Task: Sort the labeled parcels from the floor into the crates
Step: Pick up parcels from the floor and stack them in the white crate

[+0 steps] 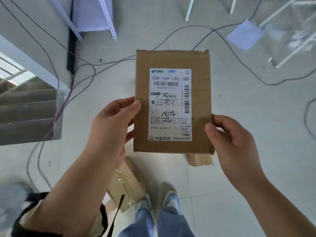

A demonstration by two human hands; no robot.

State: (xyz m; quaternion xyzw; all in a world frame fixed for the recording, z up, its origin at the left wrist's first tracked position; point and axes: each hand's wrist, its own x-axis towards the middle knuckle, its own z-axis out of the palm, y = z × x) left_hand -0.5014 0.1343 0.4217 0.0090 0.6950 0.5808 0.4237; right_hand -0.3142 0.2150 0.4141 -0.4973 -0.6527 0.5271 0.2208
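Bare indoor workroom used for parcel handling. Pale tiled floor (256,168) crossed by loose cables (271,85); slotted white shelving upright (108,17) and thin white frame legs (189,9) beyond; taped cartons (126,183) on the tiles; courier-labelled parcel (200,100) in the foreground.

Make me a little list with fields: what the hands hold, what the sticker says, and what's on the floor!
held: cardboard parcel, up off the floor
left hand: grips its left edge
right hand: grips its right edge
label: white, facing the camera, top line 159-159-L02-160
floor: taped parcel by the shoes; small parcel partly hidden behind the held one
crates: none in view
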